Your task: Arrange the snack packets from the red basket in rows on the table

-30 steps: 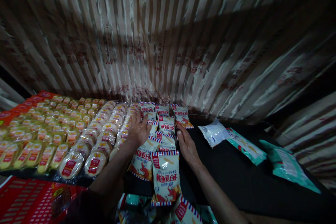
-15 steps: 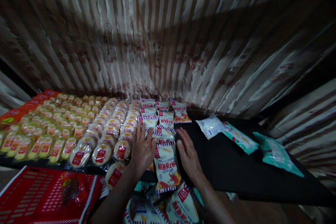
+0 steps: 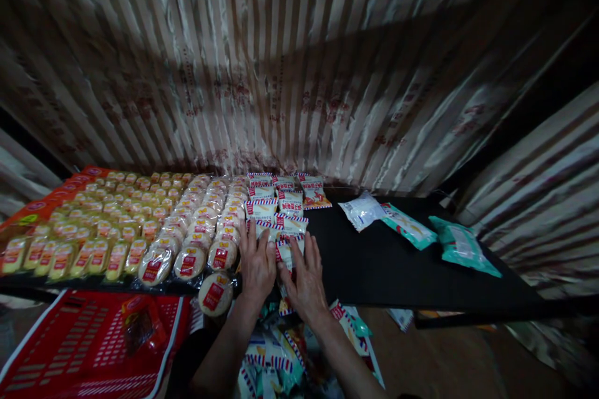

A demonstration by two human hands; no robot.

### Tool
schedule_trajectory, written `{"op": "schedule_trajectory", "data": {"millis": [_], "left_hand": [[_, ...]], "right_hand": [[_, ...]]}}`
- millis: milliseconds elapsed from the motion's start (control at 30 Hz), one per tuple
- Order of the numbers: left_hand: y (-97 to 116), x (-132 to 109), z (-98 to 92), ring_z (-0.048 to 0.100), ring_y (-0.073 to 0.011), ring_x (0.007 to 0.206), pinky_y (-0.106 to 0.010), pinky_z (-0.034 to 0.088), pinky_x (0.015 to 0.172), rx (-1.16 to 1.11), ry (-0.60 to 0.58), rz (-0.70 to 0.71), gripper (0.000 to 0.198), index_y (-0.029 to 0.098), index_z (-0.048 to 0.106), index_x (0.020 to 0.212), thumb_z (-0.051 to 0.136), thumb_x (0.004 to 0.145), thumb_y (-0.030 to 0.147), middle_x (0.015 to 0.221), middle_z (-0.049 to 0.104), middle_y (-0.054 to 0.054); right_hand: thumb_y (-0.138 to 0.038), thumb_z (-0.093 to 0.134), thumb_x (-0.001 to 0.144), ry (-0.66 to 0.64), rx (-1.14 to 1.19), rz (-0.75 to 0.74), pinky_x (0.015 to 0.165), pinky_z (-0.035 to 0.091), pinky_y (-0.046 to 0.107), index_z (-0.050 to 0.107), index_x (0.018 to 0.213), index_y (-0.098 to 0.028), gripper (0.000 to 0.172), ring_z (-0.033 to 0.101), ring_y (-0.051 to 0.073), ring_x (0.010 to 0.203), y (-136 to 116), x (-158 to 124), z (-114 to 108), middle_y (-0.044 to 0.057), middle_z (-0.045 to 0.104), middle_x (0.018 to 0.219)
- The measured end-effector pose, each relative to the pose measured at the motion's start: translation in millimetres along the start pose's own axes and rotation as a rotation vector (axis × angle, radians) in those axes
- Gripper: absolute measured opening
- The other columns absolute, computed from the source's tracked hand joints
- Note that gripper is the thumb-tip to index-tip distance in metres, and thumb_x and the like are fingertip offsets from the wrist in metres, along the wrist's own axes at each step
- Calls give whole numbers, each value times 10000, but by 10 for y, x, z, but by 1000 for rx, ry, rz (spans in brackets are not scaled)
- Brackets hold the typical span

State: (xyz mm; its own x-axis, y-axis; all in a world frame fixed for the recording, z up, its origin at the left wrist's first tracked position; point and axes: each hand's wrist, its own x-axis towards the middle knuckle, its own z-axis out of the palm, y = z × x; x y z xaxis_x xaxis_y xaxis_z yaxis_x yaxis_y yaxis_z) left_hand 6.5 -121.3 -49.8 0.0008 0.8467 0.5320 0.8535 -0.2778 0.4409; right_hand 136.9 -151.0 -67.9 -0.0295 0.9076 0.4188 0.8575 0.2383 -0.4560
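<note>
My left hand lies flat with fingers stretched over the front bags of a row of white snack bags with striped red-and-blue edges. Beside it, my right hand rests with spread fingers on the front snack bag of the neighbouring row, hiding most of that bag. Neither hand is closed round anything. Close to my left hand, round wrapped cakes stand in overlapping rows. One round cake sits at the shelf's front edge by my left wrist.
Yellow wrapped cakes fill the left of the black shelf. Several loose bags, including a teal one, lie to the right. A red basket stands below at left. More snack bags are heaped beneath my forearms. A striped curtain hangs behind.
My right hand has moved left from beside the front bag to on top of it. My left hand stays on the bags. The view has shifted slightly.
</note>
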Motion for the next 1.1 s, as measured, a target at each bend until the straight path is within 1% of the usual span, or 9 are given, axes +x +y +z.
{"op": "schedule_trajectory", "data": {"millis": [133, 300, 433, 600, 667, 767, 867, 967, 1100], "left_hand": [[-10, -110, 43, -6, -304, 1452, -559, 240, 1136, -60, 32, 7, 362, 120, 562, 1221, 358, 943, 232, 1548, 222, -130], [24, -58, 52, 38, -327, 1447, -566, 260, 1125, -16, 54, 11, 340, 97, 581, 1185, 405, 925, 228, 1507, 306, -170], [52, -92, 94, 62, -332, 1445, -561, 283, 1110, 33, 58, -11, 366, 109, 555, 1237, 415, 922, 231, 1499, 318, -178], [57, -170, 158, 96, -319, 1445, -563, 284, 1103, 68, 73, -49, 391, 137, 525, 1281, 408, 921, 237, 1495, 329, -175], [49, -172, 157, 101, -319, 1444, -574, 272, 1103, 79, 67, -55, 399, 145, 519, 1290, 410, 920, 248, 1497, 325, -174], [31, -156, 140, 94, -324, 1444, -585, 238, 1114, 84, 64, -64, 406, 153, 518, 1294, 422, 915, 261, 1509, 304, -167], [28, -146, 141, 106, -326, 1443, -582, 221, 1122, 81, 68, -75, 410, 130, 523, 1284, 431, 909, 266, 1498, 320, -182], [50, -153, 173, 124, -328, 1439, -585, 238, 1110, 76, 83, -107, 410, 117, 518, 1279, 416, 914, 272, 1489, 333, -192], [77, -168, 205, 119, -322, 1441, -570, 256, 1105, 42, 101, -139, 416, 97, 506, 1285, 376, 929, 268, 1492, 315, -211]], "right_hand": [[-398, 474, 903, 62, 5, -18, 1076, 315, 568, 354, 1419, -199, 566, 127, 350, 1434, 39, -3, 92, 144, 70, 1572], [-394, 462, 911, 178, 82, 32, 1043, 369, 540, 380, 1388, -161, 537, 221, 331, 1410, 126, 23, 121, 191, 160, 1542], [-403, 427, 922, 257, 94, 84, 1029, 358, 574, 367, 1394, -162, 533, 261, 336, 1391, 123, 83, 145, 207, 243, 1508], [-455, 461, 895, 217, 31, 117, 1034, 356, 575, 395, 1396, -178, 576, 226, 366, 1400, 48, 128, 171, 190, 149, 1541], [-447, 469, 890, 170, 39, 134, 1005, 419, 517, 396, 1402, -210, 569, 305, 350, 1373, 25, 126, 168, 167, 133, 1549], [-432, 485, 880, 121, 27, 179, 948, 486, 452, 418, 1391, -238, 550, 437, 321, 1293, 14, 122, 162, 159, 259, 1503], [-442, 503, 869, 135, -30, 240, 949, 483, 453, 449, 1370, -225, 549, 462, 320, 1266, 17, 130, 167, 170, 366, 1426], [-459, 491, 872, 148, -74, 277, 935, 485, 460, 448, 1371, -219, 556, 472, 325, 1251, 12, 147, 178, 180, 380, 1406], [-483, 452, 886, 128, -90, 240, 942, 467, 480, 411, 1393, -216, 574, 441, 333, 1273, -12, 157, 156, 186, 354, 1429]]}}
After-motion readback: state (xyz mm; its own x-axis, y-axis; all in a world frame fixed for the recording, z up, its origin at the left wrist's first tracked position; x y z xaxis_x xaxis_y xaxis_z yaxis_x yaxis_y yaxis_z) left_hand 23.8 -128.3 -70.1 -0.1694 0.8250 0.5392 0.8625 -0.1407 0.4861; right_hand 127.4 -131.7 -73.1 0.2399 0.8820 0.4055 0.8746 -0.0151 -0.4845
